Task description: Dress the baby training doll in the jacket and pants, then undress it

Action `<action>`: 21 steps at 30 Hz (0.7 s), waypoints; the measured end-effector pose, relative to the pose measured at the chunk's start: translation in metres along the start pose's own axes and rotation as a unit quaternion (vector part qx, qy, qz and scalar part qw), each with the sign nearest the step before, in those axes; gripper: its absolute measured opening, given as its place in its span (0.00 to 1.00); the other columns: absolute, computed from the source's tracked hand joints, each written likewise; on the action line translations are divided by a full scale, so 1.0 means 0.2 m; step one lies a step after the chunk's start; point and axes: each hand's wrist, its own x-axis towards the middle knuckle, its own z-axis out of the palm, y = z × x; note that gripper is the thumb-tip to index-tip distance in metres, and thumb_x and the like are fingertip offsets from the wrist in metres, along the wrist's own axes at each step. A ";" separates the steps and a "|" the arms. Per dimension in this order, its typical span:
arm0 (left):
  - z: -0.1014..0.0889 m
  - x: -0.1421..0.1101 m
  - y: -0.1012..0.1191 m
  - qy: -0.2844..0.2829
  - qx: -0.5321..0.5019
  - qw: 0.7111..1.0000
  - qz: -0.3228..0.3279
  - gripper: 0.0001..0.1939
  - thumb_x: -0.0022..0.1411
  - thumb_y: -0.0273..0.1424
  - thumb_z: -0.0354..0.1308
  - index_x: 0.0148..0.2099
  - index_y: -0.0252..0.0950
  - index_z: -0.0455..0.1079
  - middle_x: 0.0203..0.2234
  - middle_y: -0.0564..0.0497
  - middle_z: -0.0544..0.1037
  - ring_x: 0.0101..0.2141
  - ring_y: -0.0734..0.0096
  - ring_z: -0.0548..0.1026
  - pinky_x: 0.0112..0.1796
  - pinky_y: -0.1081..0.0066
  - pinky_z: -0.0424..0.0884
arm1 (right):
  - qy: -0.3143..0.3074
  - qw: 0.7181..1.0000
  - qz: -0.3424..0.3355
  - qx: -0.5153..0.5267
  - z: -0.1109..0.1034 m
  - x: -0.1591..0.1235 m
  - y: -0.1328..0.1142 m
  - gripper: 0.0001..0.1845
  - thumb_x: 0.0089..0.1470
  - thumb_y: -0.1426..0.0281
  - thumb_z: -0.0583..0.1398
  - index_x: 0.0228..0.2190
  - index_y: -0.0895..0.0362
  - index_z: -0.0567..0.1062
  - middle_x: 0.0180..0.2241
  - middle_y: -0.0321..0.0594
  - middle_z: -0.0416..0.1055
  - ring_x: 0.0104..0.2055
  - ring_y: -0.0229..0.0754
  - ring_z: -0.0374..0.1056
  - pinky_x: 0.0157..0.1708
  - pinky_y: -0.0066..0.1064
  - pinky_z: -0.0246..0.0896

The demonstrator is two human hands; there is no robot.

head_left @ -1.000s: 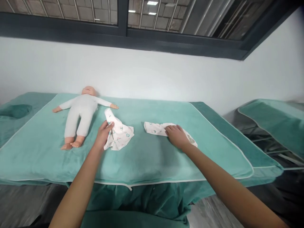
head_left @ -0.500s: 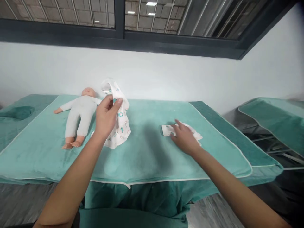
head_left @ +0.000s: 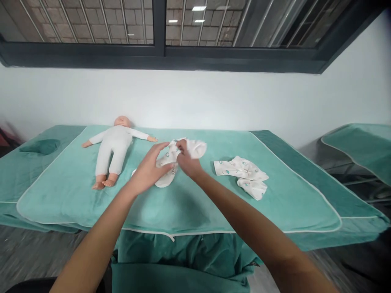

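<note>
A small white baby garment (head_left: 197,149) with a teal and brown print is bunched above the middle of the bed. My right hand (head_left: 188,162) pinches its upper part. At its left side is my left hand (head_left: 149,169), thumb and fingers spread around the cloth without closing on it. Part of the garment hangs below the hands, and its full shape is hidden. A second printed baby garment (head_left: 241,167), perhaps trousers, lies crumpled to the right, apart from both hands. On the left a baby doll (head_left: 113,142) in white lies on its back, arms outstretched.
A light green mat (head_left: 61,203) with white piping covers the bed (head_left: 360,224). A small dark green pillow (head_left: 41,147) is at the left end. The white wall (head_left: 229,97) and a dark window frame (head_left: 238,59) stand behind. Another green-covered bed (head_left: 363,142) is at right.
My right hand has left the garment on the right and moved left to grip the other one. My left hand has lowered and loosened its pinch. The view has shifted slightly.
</note>
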 end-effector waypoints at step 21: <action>-0.24 0.16 -0.06 0.372 -0.189 0.909 0.012 0.12 0.69 0.42 0.58 0.38 0.39 0.66 0.32 0.54 0.70 0.35 0.72 0.70 0.39 0.71 0.68 | -0.036 0.977 -0.011 -0.211 -0.52 0.06 -0.11 0.11 0.55 0.65 0.59 0.40 0.51 0.78 0.35 0.37 0.76 0.34 0.43 0.66 0.34 0.31 0.54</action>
